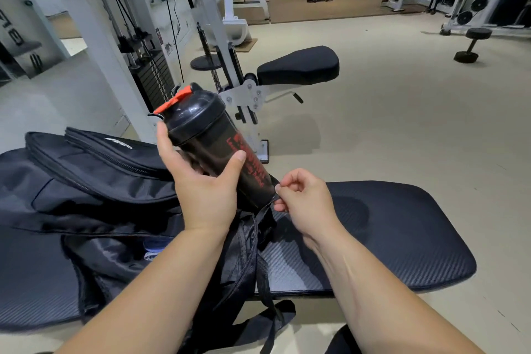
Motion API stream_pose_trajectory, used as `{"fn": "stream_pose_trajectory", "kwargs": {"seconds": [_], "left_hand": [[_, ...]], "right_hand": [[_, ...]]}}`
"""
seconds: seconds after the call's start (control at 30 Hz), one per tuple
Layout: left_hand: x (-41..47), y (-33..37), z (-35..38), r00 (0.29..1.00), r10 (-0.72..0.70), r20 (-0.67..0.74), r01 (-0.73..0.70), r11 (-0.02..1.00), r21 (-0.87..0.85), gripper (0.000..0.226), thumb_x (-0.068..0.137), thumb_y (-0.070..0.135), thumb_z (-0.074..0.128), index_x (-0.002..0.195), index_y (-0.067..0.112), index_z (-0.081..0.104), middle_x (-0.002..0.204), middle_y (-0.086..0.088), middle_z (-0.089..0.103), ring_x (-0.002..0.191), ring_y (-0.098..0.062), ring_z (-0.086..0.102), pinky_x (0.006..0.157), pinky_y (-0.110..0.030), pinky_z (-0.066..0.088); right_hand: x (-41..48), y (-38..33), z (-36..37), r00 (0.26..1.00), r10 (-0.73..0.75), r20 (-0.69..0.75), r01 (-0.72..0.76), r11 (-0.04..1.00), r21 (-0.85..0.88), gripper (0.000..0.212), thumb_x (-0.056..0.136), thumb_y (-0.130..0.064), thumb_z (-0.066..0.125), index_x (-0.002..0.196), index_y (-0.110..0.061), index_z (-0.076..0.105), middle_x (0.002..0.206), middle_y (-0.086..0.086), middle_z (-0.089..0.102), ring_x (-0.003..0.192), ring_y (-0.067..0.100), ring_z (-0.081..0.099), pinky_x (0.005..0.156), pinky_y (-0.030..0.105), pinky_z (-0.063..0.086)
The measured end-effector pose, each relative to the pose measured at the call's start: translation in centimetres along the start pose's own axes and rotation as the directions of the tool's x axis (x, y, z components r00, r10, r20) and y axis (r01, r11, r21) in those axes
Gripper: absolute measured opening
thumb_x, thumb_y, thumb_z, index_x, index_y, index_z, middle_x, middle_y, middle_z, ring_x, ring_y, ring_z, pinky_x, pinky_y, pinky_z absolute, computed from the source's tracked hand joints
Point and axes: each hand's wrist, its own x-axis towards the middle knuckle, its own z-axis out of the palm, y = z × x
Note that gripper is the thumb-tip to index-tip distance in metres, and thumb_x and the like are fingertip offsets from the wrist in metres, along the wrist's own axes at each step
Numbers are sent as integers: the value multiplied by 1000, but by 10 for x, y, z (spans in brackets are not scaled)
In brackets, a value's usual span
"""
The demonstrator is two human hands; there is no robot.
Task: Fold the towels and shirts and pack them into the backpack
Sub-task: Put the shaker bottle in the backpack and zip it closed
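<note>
Shaker bottle (218, 146), black plastic, orange-capped, slants eleven to five o'clock.
Left hand (207, 192) grips it; right hand (304, 201) pinches black fabric backpack (100, 175) edge at its base.

Bare counter (402, 227) lies open to the right of the right hand (304, 200). The backpack (94, 178) covers the counter's left half, its flap rising behind the left hand (202, 184). The tilted shaker bottle (214, 144) blocks the gap between both hands. Beyond, the weight-machine frame (97, 46) and seat pad (298, 66) close the far left; the floor (416, 123) is open at right.
</note>
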Motion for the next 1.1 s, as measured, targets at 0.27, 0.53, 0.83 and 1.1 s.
{"fn": "stream_pose_trajectory", "kwargs": {"seconds": [0.27,0.53,0.83,1.1], "left_hand": [[0,-4,-1,978,16,209,-67,969,239,117,67,22,91,148,55,12,148,1,44,135,-15,49,112,-43,43],[30,21,15,873,3,488,-268,840,472,81,68,35,88,129,39,35,136,6,49,128,-19,52,101,-37,47],[70,40,27,745,-207,634,-335,706,624,93,54,46,75,134,58,29,115,-3,59,98,-24,63,88,-33,51],[59,41,3,884,4,467,-245,855,457,73,69,33,88,120,42,38,117,10,62,105,-13,63,93,-35,53]], "right_hand": [[-2,4,1,1000,0,-18,-1,999,-48,19,91,5,59,81,-11,61,60,1,57,53,15,60,58,29,54],[-7,13,-4,1000,-10,15,12,984,-176,19,90,4,56,83,-13,60,65,2,59,55,15,62,60,32,59],[-11,7,-2,992,-2,124,23,986,-163,20,88,-1,59,91,-21,60,65,-2,63,56,18,66,67,39,59],[-7,5,1,992,27,122,-35,998,60,17,91,5,60,96,-12,63,67,4,62,57,17,63,56,22,51]]}}
